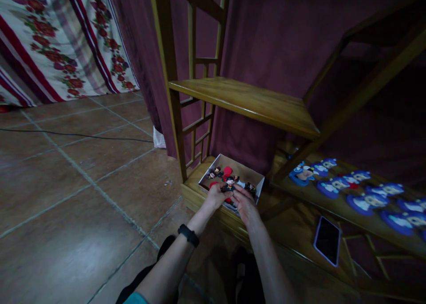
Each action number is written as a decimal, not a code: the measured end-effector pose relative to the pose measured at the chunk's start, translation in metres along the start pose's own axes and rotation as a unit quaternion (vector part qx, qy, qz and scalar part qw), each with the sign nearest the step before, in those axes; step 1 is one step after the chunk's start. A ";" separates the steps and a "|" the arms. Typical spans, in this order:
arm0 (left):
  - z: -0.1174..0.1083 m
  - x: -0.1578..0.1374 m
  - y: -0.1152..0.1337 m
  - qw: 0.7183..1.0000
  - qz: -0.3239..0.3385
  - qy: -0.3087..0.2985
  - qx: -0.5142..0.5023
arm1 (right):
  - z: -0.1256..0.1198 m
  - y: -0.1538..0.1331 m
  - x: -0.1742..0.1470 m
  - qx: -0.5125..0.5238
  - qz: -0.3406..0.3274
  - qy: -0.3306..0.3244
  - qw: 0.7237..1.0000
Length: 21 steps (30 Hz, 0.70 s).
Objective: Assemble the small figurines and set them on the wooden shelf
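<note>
A small black-haired figurine in dark and red clothing stands upright between my two hands, over the near side of a shallow cardboard box. My left hand grips it from the left, and a dark band circles that wrist. From the right, the fingers of my right hand close on its lower part. Several similar figurines lie in the box, along with red round pieces. My fingers and the figurine hide part of the box's contents.
The box sits on the low level of a wooden shelf unit, under a higher board. To the right, several blue-and-white figurines stand in rows on another board. A phone lies below them. A black cable crosses the tiled floor.
</note>
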<state>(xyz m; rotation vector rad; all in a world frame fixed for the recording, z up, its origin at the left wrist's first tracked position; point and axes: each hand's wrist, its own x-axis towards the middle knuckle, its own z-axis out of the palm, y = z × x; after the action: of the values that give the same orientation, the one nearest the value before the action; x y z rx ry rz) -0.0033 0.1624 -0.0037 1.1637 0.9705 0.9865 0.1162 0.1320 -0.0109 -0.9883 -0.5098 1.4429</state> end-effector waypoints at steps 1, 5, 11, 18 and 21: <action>0.000 0.000 0.000 1.000 -0.001 0.000 -0.005 | 0.000 0.001 0.001 0.001 -0.004 -0.001 1.000; 0.001 0.000 0.000 1.000 0.006 0.003 -0.018 | -0.001 0.002 0.001 0.003 -0.015 0.000 1.000; 0.000 -0.006 0.006 1.000 0.022 0.010 0.002 | 0.001 0.004 0.001 0.001 -0.010 0.005 1.000; -0.009 -0.006 0.005 0.998 0.036 0.015 0.048 | 0.012 0.005 -0.004 0.013 -0.013 0.013 1.000; -0.010 -0.007 0.005 0.997 0.037 0.024 0.057 | 0.015 0.004 -0.007 0.017 -0.007 0.014 1.000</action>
<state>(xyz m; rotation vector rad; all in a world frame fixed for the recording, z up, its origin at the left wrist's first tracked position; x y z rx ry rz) -0.0153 0.1594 0.0005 1.2824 1.0396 1.0336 0.1009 0.1288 -0.0043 -0.9744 -0.4685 1.4180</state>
